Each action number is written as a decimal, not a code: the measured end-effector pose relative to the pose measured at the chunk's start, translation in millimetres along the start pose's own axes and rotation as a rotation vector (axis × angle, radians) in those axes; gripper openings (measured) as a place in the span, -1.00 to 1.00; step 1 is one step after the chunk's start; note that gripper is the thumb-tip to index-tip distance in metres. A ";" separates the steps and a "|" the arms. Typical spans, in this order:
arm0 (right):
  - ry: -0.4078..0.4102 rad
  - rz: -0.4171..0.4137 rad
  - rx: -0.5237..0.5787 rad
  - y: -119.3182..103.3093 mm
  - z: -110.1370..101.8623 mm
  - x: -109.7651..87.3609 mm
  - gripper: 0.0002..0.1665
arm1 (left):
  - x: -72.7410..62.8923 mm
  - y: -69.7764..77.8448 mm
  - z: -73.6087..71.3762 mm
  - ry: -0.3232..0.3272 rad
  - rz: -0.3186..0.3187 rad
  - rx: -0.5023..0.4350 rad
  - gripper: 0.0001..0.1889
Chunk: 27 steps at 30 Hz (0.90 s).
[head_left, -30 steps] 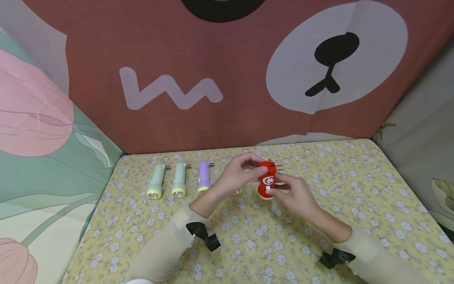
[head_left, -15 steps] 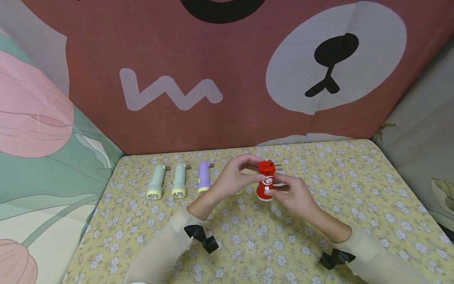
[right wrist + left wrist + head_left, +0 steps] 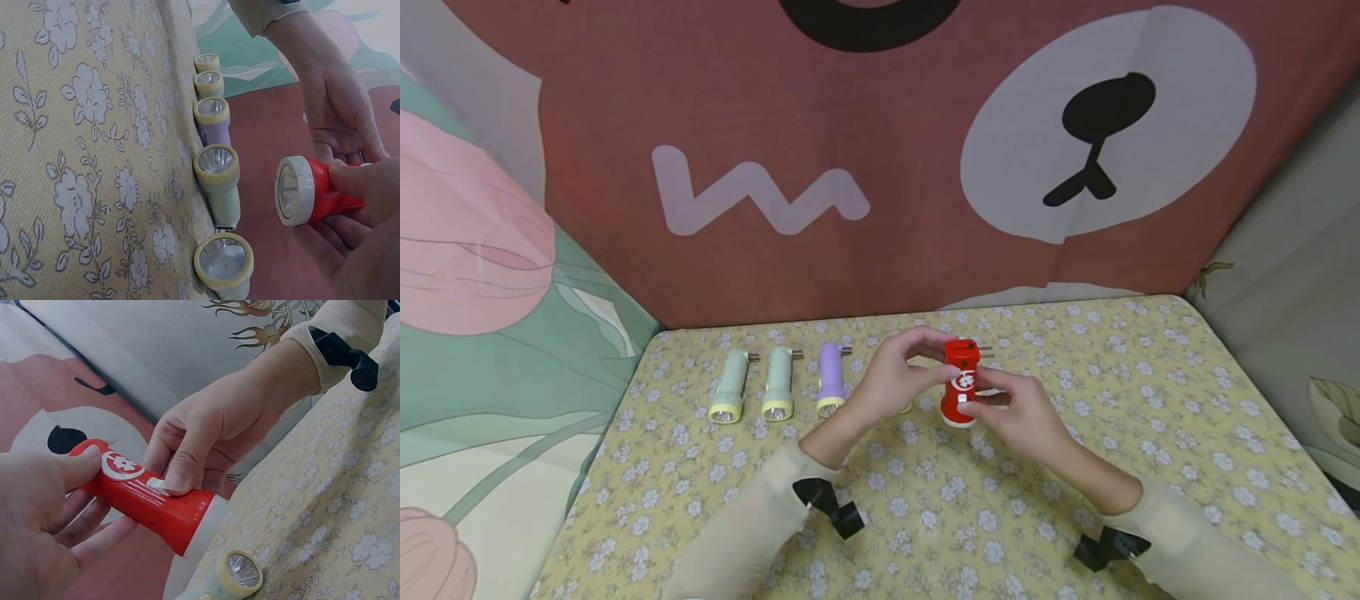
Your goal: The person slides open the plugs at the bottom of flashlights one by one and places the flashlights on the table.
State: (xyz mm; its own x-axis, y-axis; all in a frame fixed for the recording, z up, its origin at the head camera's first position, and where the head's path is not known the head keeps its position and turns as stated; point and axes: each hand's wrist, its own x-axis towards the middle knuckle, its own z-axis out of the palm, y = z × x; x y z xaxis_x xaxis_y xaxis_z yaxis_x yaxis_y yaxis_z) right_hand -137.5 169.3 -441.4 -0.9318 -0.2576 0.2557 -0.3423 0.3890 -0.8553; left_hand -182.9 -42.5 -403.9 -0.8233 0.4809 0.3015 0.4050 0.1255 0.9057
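A red flashlight (image 3: 965, 380), with a white lens ring and plug prongs (image 3: 986, 353) at its tail, is held between both hands over the table. My left hand (image 3: 898, 377) grips the tail end, thumb on the side near the printed flower emblem (image 3: 123, 464). From the other side, my right hand (image 3: 1026, 415) pinches the body closer to the lens, its thumb on the white slide switch (image 3: 161, 485). In the right wrist view the lens (image 3: 289, 190) looks unlit and points toward the table.
Two pale green flashlights (image 3: 731, 385) and a purple flashlight (image 3: 831, 372) lie in a row on the floral tablecloth (image 3: 925, 517). Behind my left hand, more show in the right wrist view, including a green flashlight (image 3: 219, 181). A printed cloth wall (image 3: 820, 267) stands behind the table.
The red flashlight has shifted slightly left and down, with both hands still on it. My left thumb has slid from its tail end down toward the emblem.
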 end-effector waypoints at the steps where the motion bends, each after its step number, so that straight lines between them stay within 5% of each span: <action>1: 0.000 0.001 0.001 -0.3 0.0 0.0 -0.49 | -0.2 0.2 0.2 0.003 0.000 0.002 -0.61; 14: 0.018 -0.060 0.009 3.4 1.0 -0.2 -0.40 | 0.7 0.1 0.6 0.055 -0.040 -0.013 -0.65; 27: 0.079 -0.164 0.003 7.0 0.0 -0.9 -0.20 | 9.3 4.6 -0.3 0.118 -0.091 -0.179 -0.63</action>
State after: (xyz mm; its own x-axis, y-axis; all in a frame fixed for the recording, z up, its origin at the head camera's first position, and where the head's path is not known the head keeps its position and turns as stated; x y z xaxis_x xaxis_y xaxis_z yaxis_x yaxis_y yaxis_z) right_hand -139.1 172.3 -447.7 -0.8700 -0.2474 0.4266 -0.4905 0.3447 -0.8004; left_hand -188.8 -37.7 -396.8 -0.8982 0.3685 0.2398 0.2590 0.0029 0.9659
